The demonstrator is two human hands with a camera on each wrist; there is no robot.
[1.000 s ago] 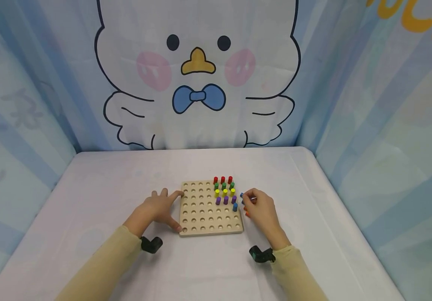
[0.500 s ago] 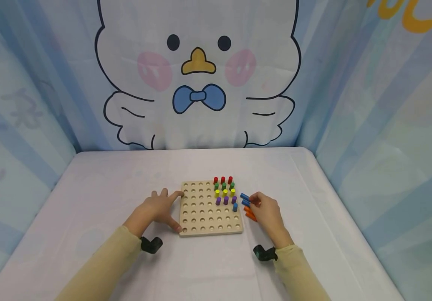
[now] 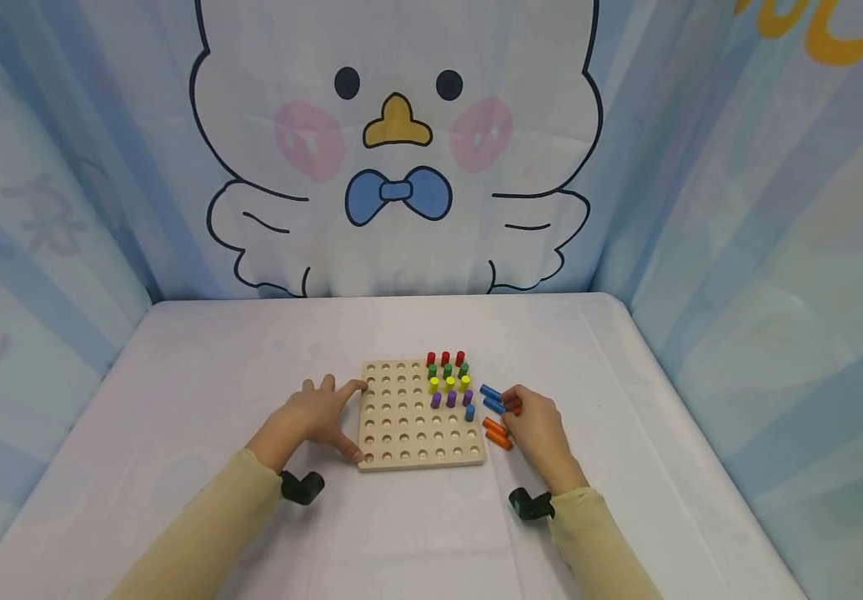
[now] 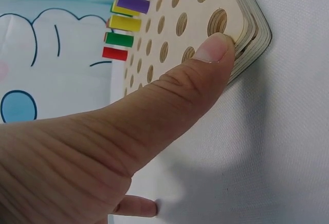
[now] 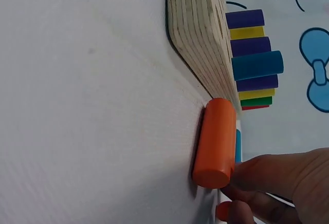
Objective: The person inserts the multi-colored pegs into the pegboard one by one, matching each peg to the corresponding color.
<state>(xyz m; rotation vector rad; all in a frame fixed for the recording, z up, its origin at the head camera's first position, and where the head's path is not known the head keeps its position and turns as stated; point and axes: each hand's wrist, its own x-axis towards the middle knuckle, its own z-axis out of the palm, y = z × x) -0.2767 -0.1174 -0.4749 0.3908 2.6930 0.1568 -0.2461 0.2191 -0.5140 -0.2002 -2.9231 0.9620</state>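
Observation:
A square wooden pegboard (image 3: 393,429) lies on the table. My left hand (image 3: 318,414) spans its left side with fingers spread. The thumb (image 4: 213,52) rests on the near left corner, beside a hole. Right of the board, my right hand (image 3: 534,421) has its fingers curled around an orange peg (image 3: 517,410), which shows in the gap by the thumb. Blue pegs (image 3: 494,405) lie at its fingertips. Two more orange pegs (image 3: 499,438) lie just nearer; one orange peg (image 5: 216,144) looms large in the right wrist view, by the board's edge.
Red pegs (image 3: 445,358), green, yellow and purple pegs (image 3: 451,400) stand in rows at the board's right, with one blue peg (image 3: 469,412) in front. A white cloth covers the table (image 3: 266,342). A printed curtain (image 3: 393,242) hangs behind it.
My right hand has drawn back slightly to the right, uncovering the blue and orange pegs. Two orange pegs have shifted a little toward me, and one now shows within the hand. My left hand stays put.

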